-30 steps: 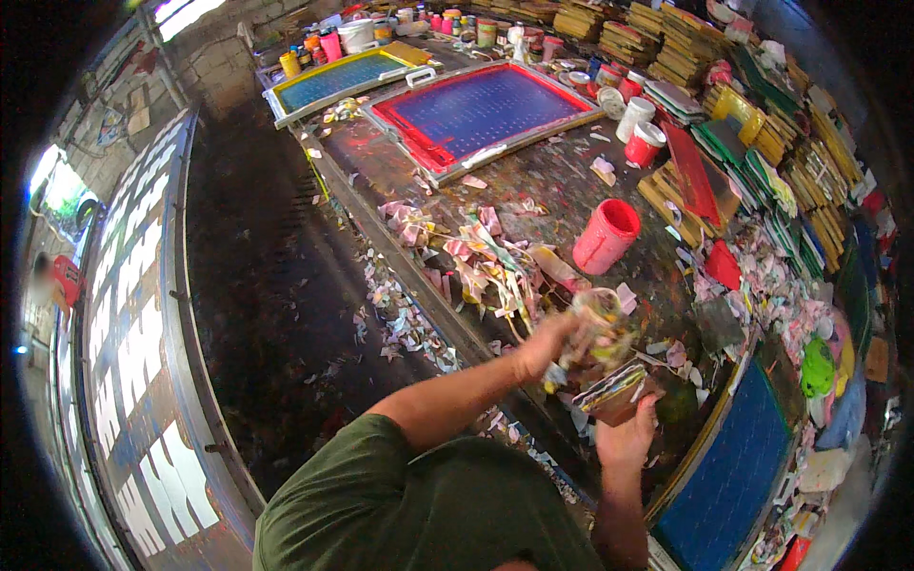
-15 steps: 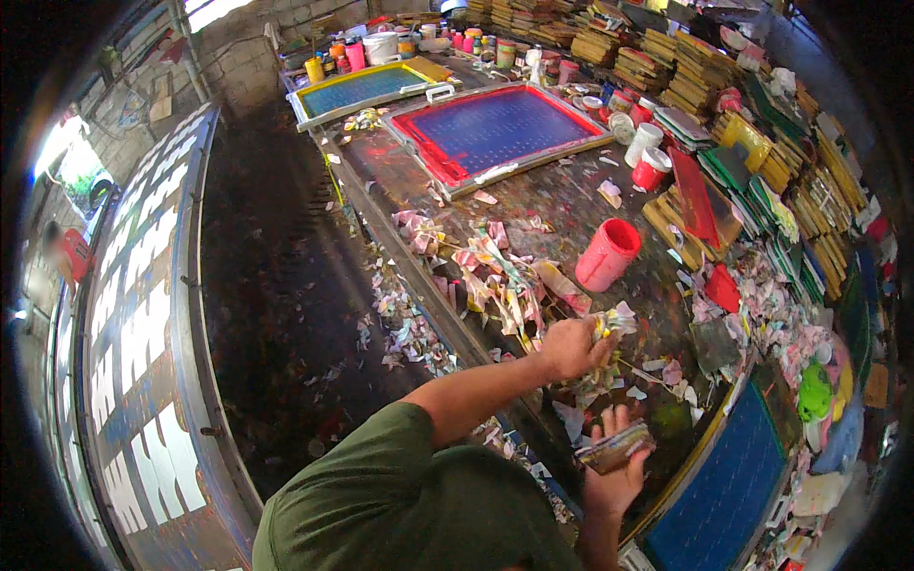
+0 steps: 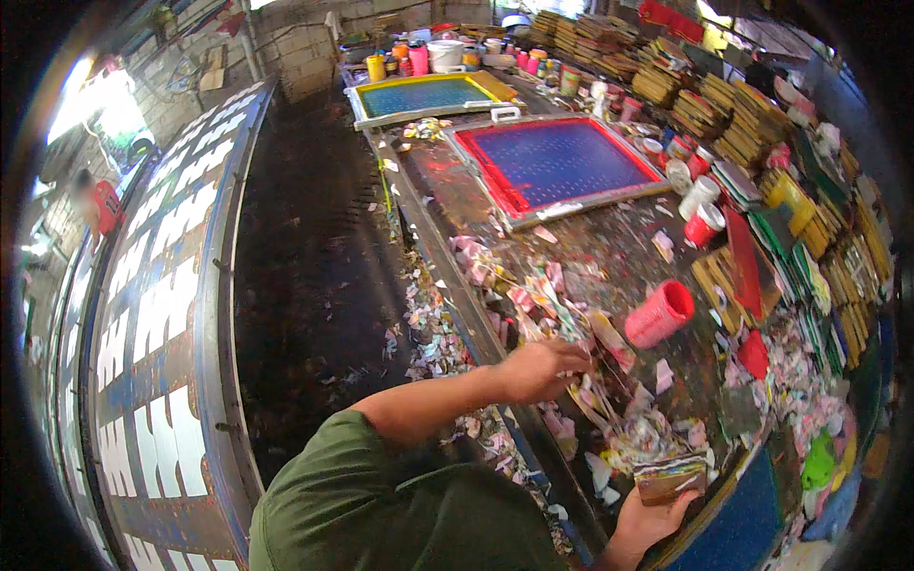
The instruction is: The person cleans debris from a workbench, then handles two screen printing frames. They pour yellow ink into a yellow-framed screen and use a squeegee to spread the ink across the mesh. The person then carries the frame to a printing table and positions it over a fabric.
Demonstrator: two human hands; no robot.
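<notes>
My right hand [image 3: 652,521] grips a flat rectangular block [image 3: 670,478] with paint-streaked faces, held upright near the table's close edge. Beyond the block lies a crumpled clump of stained scraps [image 3: 647,436]. Farther up and to the left, my left hand [image 3: 545,371] is over a heap of stained strips [image 3: 557,303]. Its fingers are bent and closed together; they are slightly blurred, and what they hold, if anything, is hidden. Thin strands run from beside this hand toward the clump. A pink paint-covered container [image 3: 660,314] leans to the right of the strips.
A red-edged printing screen [image 3: 562,160] and a yellow-edged screen [image 3: 424,93] lie farther along the table. Paint tubs [image 3: 705,225], stacked wooden pieces [image 3: 752,124] and scraps [image 3: 800,381] crowd the right. A long board of white shapes [image 3: 171,324] stands left, with a person [image 3: 100,205] beyond.
My left hand has left the clump of stained scraps on the table and shifted left toward the strips. My right hand has moved right, still gripping the block. The view has swung left.
</notes>
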